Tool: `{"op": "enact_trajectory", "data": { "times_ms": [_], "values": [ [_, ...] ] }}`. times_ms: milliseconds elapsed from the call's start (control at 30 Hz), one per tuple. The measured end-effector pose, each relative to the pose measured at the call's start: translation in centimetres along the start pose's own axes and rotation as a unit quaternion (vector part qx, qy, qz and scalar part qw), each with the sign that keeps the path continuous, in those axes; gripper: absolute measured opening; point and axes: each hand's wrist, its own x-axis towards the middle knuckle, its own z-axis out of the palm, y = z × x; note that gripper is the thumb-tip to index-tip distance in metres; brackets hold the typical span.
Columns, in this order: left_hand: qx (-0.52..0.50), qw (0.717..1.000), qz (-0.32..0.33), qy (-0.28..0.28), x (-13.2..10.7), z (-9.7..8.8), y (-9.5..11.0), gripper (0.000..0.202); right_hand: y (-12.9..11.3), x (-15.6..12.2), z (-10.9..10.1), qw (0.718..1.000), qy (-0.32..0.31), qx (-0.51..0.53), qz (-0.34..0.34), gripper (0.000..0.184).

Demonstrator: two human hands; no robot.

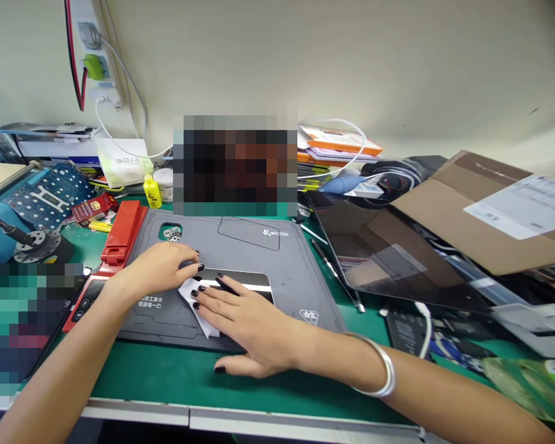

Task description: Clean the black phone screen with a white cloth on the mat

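A dark phone (247, 282) lies flat on the grey work mat (259, 246) in the middle of the green bench. My right hand (245, 327) rests flat over the phone's near end, fingers stretched out and pressing a white wipe (198, 314) against it. My left hand (164, 266) lies just left of it on the mat, fingers curled down with the fingertips at the phone's left edge and the wipe. A silver bangle (379, 370) circles my right wrist.
A red tool holder (123, 234) and a yellow bottle (152, 192) stand left of the mat. A tissue pack (123, 161) sits behind them. A large dark screen panel (388, 253) and cardboard box (481, 216) fill the right. Tweezers (337, 274) lie beside the mat.
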Motion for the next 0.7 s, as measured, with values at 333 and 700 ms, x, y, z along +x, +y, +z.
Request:
{"op": "enact_trajectory", "data": {
  "times_ms": [333, 700],
  "values": [
    [-0.008, 1.000, 0.002, 0.019, 0.08, 0.10, 0.04, 0.031, -0.06, 0.67, -0.22, 1.000, -0.022, 0.016, 0.000, 0.076],
    [-0.009, 1.000, 0.008, 0.021, 0.07, 0.01, 0.07, 0.038, 0.05, 0.69, -0.42, 0.999, -0.014, 0.000, 0.029, 0.075]
  ]
}}
